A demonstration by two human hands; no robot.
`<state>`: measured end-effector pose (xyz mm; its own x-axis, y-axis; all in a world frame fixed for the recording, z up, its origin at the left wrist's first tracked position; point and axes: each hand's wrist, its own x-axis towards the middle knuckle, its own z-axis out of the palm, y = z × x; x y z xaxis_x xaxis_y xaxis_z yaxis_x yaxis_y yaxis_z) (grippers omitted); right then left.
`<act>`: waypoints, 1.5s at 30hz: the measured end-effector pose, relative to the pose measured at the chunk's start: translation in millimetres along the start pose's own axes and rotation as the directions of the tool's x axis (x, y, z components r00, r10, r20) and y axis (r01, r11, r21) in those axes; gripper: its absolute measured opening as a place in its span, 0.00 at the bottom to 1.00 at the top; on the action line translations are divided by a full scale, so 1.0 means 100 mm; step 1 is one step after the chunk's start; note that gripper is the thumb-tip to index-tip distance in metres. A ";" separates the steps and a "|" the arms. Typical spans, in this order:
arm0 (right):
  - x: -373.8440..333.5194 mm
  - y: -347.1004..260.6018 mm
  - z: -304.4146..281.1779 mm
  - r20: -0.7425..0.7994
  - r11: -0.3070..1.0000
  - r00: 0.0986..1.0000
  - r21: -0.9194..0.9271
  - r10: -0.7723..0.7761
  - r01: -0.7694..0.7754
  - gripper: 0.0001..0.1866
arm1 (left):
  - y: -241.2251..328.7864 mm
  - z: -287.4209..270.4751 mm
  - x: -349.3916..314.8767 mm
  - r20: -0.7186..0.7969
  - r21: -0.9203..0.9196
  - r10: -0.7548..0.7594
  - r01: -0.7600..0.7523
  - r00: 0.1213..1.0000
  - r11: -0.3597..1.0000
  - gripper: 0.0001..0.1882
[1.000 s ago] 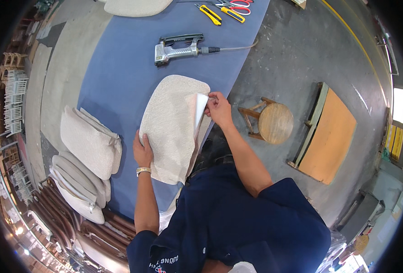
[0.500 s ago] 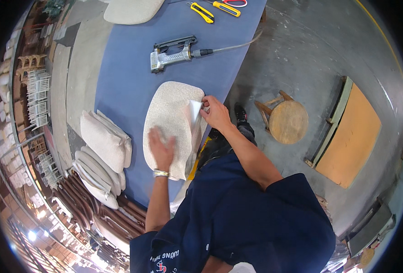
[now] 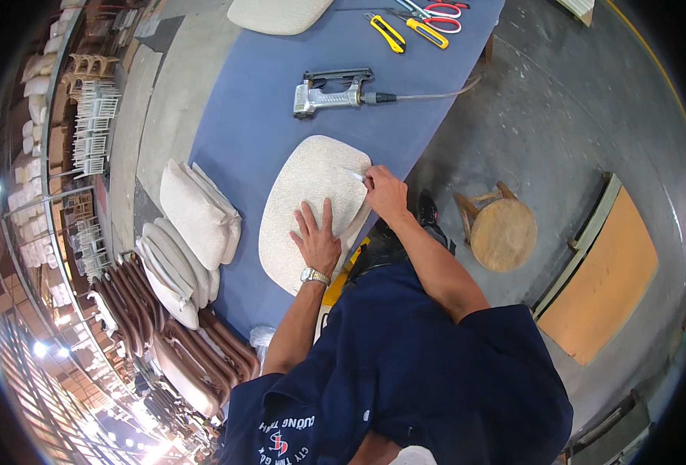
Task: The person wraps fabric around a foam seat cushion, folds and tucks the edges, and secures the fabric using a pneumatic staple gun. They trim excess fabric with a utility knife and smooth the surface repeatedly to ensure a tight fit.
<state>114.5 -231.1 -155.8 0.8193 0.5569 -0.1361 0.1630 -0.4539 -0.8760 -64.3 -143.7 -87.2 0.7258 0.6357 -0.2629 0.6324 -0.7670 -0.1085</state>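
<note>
A beige fabric-covered seat pad (image 3: 287,203) lies on the blue-topped table (image 3: 242,101) in front of me. My left hand (image 3: 317,242) rests flat on its face with the fingers spread. At the pad's right edge, my right hand (image 3: 386,192) is closed, thumb and fingers pinching the fabric edge. Just beside those fingertips a small white piece (image 3: 354,175) shows; what lies beneath my fingers is hidden. Beyond the pad lies a silver staple gun (image 3: 331,94) with an air hose attached at its right end.
Farther back are a yellow cutter (image 3: 388,34), a yellow-handled screwdriver (image 3: 428,34) and red-handled scissors (image 3: 442,17). Another pad (image 3: 279,14) sits at the far edge. Stacked beige covers (image 3: 196,209) lie left. A wooden stool (image 3: 504,235) and an orange-tan panel (image 3: 603,271) stand right.
My left hand has gone from a blurred sweep to lying still, spread on the pad. Beside my right hand the white piece shows much less. The whole view has shifted.
</note>
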 end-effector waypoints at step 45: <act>0.01 -1.34 -0.69 -0.264 0.900 0.943 -0.430 -0.204 0.074 0.07 | -0.68 -1.00 -0.04 -0.095 -0.534 0.285 -0.290 0.954 0.794 0.48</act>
<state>131.7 -217.3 -6.6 0.8844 0.4338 0.1724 0.4436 -0.6665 -0.5992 -82.8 -85.1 17.1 0.8981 0.3963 -0.1905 0.4361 -0.7470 0.5019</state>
